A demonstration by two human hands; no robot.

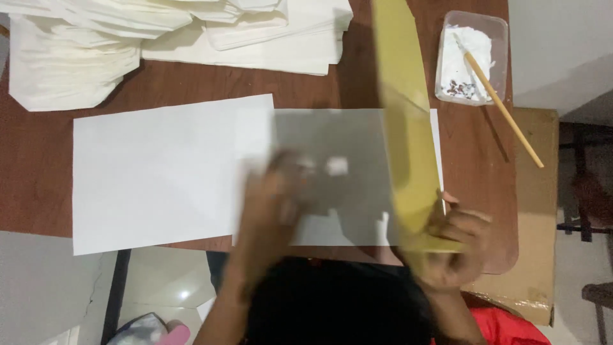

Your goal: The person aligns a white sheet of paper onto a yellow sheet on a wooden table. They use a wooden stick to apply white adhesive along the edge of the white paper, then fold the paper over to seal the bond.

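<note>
Cardboard [405, 128], a long yellowish strip standing on edge, is gripped at its near end by the right hand [456, 246], whose fingers are closed around it; the strip runs from 5 o'clock up toward 12 o'clock across the wooden table [38, 166]. The left hand [274, 204] is blurred and laid flat on a grey sheet [338, 147] at the centre, with nothing seen held; how far its fingers are spread cannot be told. A white sheet of paper [159, 172] is spread at 9 o'clock, touching the grey sheet. Stacks of folded white paper [191, 32] are piled at 11 o'clock. At 1 o'clock a clear plastic tub [501, 38] of white paste is seen, with a wooden stick [504, 108] resting in it and reaching out toward 3 o'clock.
</note>
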